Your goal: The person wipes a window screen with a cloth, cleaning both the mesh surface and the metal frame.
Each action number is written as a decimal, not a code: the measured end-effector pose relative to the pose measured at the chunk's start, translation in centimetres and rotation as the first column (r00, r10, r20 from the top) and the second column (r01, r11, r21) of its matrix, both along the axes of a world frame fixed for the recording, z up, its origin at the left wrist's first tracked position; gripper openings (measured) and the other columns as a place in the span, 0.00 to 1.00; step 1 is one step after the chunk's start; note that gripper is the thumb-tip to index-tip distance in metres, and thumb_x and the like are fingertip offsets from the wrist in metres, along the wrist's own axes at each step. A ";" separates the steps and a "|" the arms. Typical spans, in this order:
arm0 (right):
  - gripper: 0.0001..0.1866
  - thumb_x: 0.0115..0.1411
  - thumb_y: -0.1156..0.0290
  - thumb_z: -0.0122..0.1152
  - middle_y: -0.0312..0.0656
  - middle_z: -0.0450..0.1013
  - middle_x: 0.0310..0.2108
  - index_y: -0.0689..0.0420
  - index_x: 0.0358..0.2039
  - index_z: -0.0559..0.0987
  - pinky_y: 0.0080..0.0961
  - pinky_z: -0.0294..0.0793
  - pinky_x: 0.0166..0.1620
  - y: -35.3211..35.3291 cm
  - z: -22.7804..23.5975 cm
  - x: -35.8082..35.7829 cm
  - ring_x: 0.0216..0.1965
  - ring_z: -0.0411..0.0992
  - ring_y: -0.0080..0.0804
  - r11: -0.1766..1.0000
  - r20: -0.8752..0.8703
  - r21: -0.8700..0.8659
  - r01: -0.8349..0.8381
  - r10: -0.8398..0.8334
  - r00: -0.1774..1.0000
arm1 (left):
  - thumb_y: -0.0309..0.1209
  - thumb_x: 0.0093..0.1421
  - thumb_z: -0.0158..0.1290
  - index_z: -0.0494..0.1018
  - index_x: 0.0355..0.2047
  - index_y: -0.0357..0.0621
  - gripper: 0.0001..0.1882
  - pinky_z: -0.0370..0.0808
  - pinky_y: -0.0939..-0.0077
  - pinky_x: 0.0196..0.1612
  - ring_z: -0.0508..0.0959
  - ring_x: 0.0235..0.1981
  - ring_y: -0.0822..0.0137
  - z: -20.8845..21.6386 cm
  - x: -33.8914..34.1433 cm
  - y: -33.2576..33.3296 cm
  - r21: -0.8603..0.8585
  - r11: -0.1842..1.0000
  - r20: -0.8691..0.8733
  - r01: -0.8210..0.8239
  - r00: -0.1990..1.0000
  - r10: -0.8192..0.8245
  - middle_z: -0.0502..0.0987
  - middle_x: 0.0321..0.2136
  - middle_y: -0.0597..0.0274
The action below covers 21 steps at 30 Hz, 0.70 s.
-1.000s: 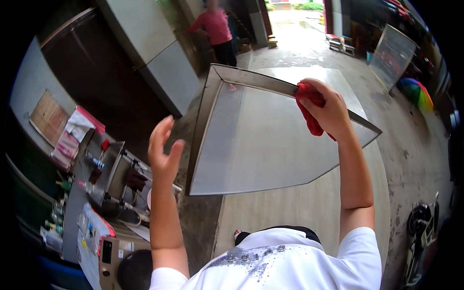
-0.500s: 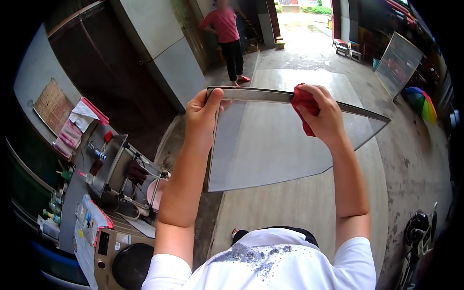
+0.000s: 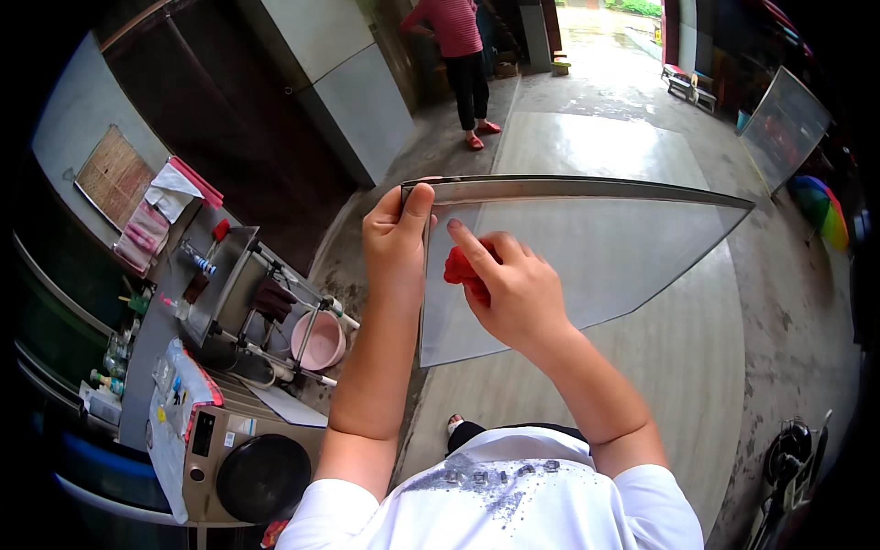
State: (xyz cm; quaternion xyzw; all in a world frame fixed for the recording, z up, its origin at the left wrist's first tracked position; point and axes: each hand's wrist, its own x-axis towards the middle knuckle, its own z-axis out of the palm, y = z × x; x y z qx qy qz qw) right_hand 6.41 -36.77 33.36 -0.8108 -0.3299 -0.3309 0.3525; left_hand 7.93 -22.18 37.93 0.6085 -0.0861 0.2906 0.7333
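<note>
A window screen (image 3: 605, 247), grey see-through mesh in a thin metal frame, is held up before me. My left hand (image 3: 394, 234) grips its upper left corner, thumb over the face of the frame and the other fingers mostly behind it. In front of the mesh, near that corner, my right hand (image 3: 524, 291) is closed around a bunched red cloth (image 3: 456, 266). The right index finger stretches toward the frame's left side. Whether the cloth touches the mesh, I cannot tell.
At left stand a sink counter (image 3: 225, 284), a pink basin (image 3: 319, 341) and a front-loading washing machine (image 3: 206, 467). A person (image 3: 458, 55) stands farther ahead. Another framed screen (image 3: 786, 128) leans at right by a rainbow umbrella (image 3: 820, 211). A dark wheeled thing (image 3: 790, 449) stands lower right.
My right hand has moved left and down with the red cloth, off the frame's top bar to the mesh near the left corner. My left hand keeps its hold; the view has shifted.
</note>
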 end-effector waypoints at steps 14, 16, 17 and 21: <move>0.41 0.48 0.73 0.63 0.37 0.67 0.37 0.38 0.63 0.62 0.31 0.73 0.33 0.9 -0.1 -0.6 0.32 0.71 0.34 0.990 0.015 -0.096 0.105 -0.104 0.994 | 0.40 0.60 0.57 0.78 0.36 0.40 0.14 0.69 0.85 0.34 0.74 0.29 0.81 -0.6 -1.0 0.4 0.034 0.999 0.070 0.038 0.997 -0.041 0.79 0.29 0.69; 0.41 0.48 0.73 0.63 0.37 0.67 0.37 0.39 0.63 0.62 0.30 0.73 0.33 0.8 -0.2 -0.7 0.32 0.71 0.34 0.989 0.021 -0.088 0.119 -0.118 0.993 | 0.40 0.60 0.57 0.78 0.36 0.40 0.14 0.69 0.85 0.34 0.74 0.30 0.81 -0.6 -1.1 0.2 0.032 0.998 0.067 0.049 0.996 -0.051 0.79 0.30 0.69; 0.41 0.48 0.73 0.63 0.37 0.67 0.37 0.39 0.63 0.62 0.31 0.73 0.33 0.7 -0.2 -0.8 0.32 0.71 0.34 0.989 0.021 -0.083 0.121 -0.120 0.993 | 0.39 0.60 0.57 0.78 0.36 0.40 0.14 0.69 0.85 0.34 0.74 0.30 0.81 -0.6 -1.2 0.1 0.031 0.998 0.061 0.053 0.997 -0.055 0.79 0.30 0.69; 0.41 0.47 0.73 0.64 0.37 0.68 0.38 0.40 0.63 0.63 0.32 0.74 0.34 0.5 -0.2 -1.1 0.33 0.73 0.36 0.988 0.000 -0.079 0.130 -0.130 0.992 | 0.39 0.61 0.57 0.78 0.36 0.41 0.13 0.69 0.86 0.34 0.74 0.30 0.81 -0.8 -1.3 -0.1 0.030 0.997 0.056 0.069 0.996 -0.070 0.79 0.30 0.69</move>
